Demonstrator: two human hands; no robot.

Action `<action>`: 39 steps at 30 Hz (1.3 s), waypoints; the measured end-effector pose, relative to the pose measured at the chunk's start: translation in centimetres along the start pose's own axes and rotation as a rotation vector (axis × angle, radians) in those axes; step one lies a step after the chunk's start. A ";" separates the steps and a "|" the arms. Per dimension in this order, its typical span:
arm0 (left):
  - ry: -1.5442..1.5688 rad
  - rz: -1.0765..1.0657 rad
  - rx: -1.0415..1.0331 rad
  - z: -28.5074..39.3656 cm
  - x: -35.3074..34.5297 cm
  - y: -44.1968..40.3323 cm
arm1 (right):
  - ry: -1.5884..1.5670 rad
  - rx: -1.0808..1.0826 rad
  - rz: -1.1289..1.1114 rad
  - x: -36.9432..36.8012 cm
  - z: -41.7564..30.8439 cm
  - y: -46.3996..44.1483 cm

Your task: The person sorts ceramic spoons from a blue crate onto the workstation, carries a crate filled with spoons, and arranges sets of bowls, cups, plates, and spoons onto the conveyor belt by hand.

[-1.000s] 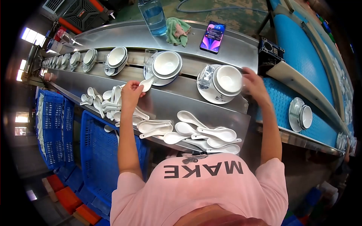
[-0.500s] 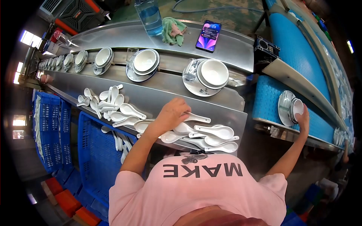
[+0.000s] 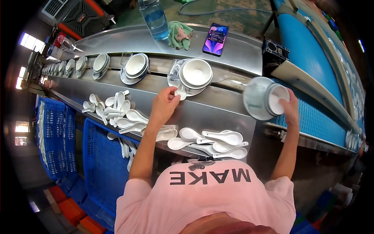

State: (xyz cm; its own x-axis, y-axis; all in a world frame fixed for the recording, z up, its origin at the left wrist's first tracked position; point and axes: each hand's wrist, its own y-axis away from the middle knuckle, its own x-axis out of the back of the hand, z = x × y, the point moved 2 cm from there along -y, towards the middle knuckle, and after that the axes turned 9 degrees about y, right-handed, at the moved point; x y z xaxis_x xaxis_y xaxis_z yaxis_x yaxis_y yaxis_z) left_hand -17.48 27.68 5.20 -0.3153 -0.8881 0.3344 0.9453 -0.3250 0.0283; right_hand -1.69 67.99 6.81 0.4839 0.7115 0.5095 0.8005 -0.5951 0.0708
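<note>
My left hand [image 3: 165, 106] is closed on a white ceramic soup spoon [image 3: 180, 94], whose bowl end shows at the front edge of a dish set. That set is a plate with a white bowl [image 3: 197, 72] stacked on it and a clear glass [image 3: 176, 70] at its left. On the right, my right hand [image 3: 290, 108] grips a small white bowl [image 3: 278, 98] by its rim, fingers inside it. With the bowl come a plate [image 3: 252, 104] and a glass on its left side, blurred and tilted, between the steel line and the blue belt.
White spoons [image 3: 222, 137] lie in piles along the steel ledge. More dish sets [image 3: 136, 65] line the channel leftward. A phone [image 3: 215, 39], green cloth [image 3: 179, 35] and water bottle [image 3: 155, 19] stand behind. Blue crates [image 3: 87, 156] are at lower left; a blue belt [image 3: 311, 113] runs right.
My left hand has moved up from the spoon pile with a spoon to the nearest set. My right hand has lifted its dish set leftward off the blue belt. The line's sets have shifted left.
</note>
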 end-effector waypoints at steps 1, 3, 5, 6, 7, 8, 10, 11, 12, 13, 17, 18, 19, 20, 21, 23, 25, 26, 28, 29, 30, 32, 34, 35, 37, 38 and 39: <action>-0.021 -0.004 -0.070 0.3 -0.1 0.4 | -0.025 0.012 -0.047 -1.5 -0.6 -0.5; -0.094 -0.020 -0.124 1.0 -0.7 1.6 | -0.053 0.036 -0.141 -4.6 -1.5 -1.5; -0.144 -0.155 -0.129 2.6 -2.6 3.3 | -0.025 0.041 -0.228 -7.4 -2.7 -2.5; -0.135 -0.273 -0.156 3.1 -3.9 4.0 | -0.002 0.066 -0.256 -8.6 -3.2 -3.1; -0.163 -0.388 -0.321 3.2 -5.5 4.4 | 0.013 0.086 -0.297 -9.7 -3.4 -3.7; -0.133 -0.466 -0.375 3.8 -7.1 4.9 | 0.028 0.107 -0.337 -10.7 -3.6 -4.2; -0.162 -0.596 -0.505 4.2 -10.0 5.8 | 0.033 0.120 -0.381 -12.4 -4.0 -4.7; -0.197 -0.668 -0.513 4.5 -11.1 6.0 | 0.059 0.131 -0.403 -13.1 -4.4 -4.7; -0.233 -0.739 -0.519 4.7 -11.9 6.2 | 0.178 0.204 -0.379 -13.7 -4.6 -4.9; -0.234 -0.789 -0.497 4.7 -12.4 6.2 | 0.128 0.098 -0.430 -13.8 -4.6 -4.6; -0.251 -0.912 -0.427 4.8 -12.3 5.4 | 0.165 0.147 -0.389 -10.8 -6.3 -2.7; -0.254 -0.925 -0.412 4.8 -12.0 5.1 | 0.133 0.133 -0.363 -9.5 -6.3 -2.0; -0.226 -0.895 -0.406 4.5 -11.7 4.9 | 0.068 0.118 -0.396 -8.2 -5.9 -1.5; -0.197 -0.866 -0.394 4.1 -11.2 4.8 | 0.013 0.098 -0.411 -6.7 -6.0 -0.4; -0.167 -0.836 -0.376 3.6 -10.6 4.7 | -0.047 0.047 -0.466 -5.2 -6.1 0.7; -0.096 -0.781 -0.336 2.8 -9.3 4.1 | -0.131 0.018 -0.525 -2.6 -5.9 3.3; -0.116 -0.770 -0.271 2.5 -8.4 3.6 | -0.171 -0.070 -0.561 -0.4 -4.9 5.8; -0.150 -0.778 -0.231 3.2 -7.7 3.4 | -0.187 -0.079 -0.591 0.3 -3.4 6.8; -0.179 -0.826 -0.147 4.2 -6.8 3.2 | -0.121 -0.129 -0.650 1.0 -2.1 8.7; -0.164 -0.810 -0.115 4.4 -6.4 3.4 | -0.089 -0.190 -0.685 1.0 -1.4 9.7; -0.149 -0.803 -0.091 4.6 -6.2 3.4 | -0.057 -0.252 -0.709 0.9 -0.7 10.4; -0.110 -0.695 -0.068 4.3 -5.6 3.3 | 0.001 -0.348 -0.768 0.2 1.3 11.5; -0.029 -0.528 -0.015 3.3 -5.1 3.0 | 0.201 -0.362 -0.824 -0.9 4.3 12.1; 0.231 -0.469 0.175 2.7 -4.6 2.5 | 0.325 -0.309 -0.806 -1.8 6.2 12.2; 0.336 -0.340 0.254 3.1 -2.9 1.9 | 0.560 -0.085 -0.581 -4.8 15.8 13.6; 0.288 -0.291 0.189 2.2 -2.3 1.4 | 0.693 0.061 -0.354 -6.4 22.8 14.8; 0.263 -0.203 0.181 2.2 -1.9 1.2 | 0.648 0.040 -0.297 -8.3 23.0 14.6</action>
State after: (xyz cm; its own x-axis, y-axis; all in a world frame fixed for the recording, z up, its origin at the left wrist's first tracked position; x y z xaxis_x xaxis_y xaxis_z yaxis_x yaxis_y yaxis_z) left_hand -15.53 29.65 6.72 -0.4865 -0.8721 0.0518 0.8531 -0.4615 0.2434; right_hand 14.10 61.99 -16.08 -0.0546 0.4685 0.8818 0.8843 -0.3874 0.2606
